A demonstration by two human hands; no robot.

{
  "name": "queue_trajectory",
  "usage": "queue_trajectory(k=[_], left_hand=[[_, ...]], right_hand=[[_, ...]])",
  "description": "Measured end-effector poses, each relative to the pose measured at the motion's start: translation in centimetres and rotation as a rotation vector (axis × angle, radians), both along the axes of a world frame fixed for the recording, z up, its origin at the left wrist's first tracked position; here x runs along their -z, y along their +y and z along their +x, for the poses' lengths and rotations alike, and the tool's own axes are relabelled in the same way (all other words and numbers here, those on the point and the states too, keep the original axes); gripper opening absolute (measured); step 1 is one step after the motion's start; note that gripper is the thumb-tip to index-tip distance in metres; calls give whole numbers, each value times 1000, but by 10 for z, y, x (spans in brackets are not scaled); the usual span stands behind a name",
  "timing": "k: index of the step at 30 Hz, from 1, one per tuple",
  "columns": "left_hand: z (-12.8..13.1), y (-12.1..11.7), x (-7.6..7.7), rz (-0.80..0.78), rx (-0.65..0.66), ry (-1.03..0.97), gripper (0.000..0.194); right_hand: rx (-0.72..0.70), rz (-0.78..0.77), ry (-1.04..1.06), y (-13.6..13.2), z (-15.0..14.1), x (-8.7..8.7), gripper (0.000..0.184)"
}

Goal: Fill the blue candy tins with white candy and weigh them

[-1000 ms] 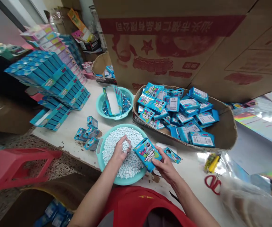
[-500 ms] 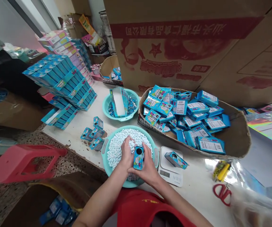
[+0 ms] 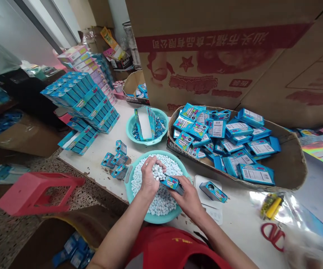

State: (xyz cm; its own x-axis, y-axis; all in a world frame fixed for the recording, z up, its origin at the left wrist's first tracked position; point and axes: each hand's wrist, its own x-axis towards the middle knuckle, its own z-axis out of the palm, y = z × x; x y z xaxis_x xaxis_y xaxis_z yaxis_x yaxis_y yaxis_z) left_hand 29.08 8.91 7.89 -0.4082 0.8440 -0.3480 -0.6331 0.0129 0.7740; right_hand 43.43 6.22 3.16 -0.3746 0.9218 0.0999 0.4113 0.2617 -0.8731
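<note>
One red stool: on the floor at my far left, beside the white table.
Stacked blue trays: at the table's left end, packed with small boxes.
Four small boxes: bunched just left of my basin.
Big teal basin: full of white candies, under both my hands.
Left hand: cupped over the basin, fingers curled around a handful of candies.
Blue box: tilted between my hands, its left end right at my cupped candies; I cannot tell whether any are entering.
Right hand: closed on the box's right part, gripping it above the basin's right side.
White scale: just right of that hand, bearing another box with a round hole.
Long carton tray: beyond the scale, heaped with boxes.
Red-handled scissors: far right, on the table.
</note>
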Motion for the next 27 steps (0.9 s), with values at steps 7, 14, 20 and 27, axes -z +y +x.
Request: queue_trajectory(k=[7,14,20,27], left_hand=[[5,0,9,-3,-24,144,27],[7,2,16,-5,-32,268,26],[8,3,18,3,-44,282,29],[8,2,17,-3,-19,285,27]], right_hand=[[1,-7,-112,1,-1,-3,34],[-26,-49,-122,6,-1,-7,34],[-1,-12,-88,5,1,-13,32],[0,-56,-79,8,1,-12,32]])
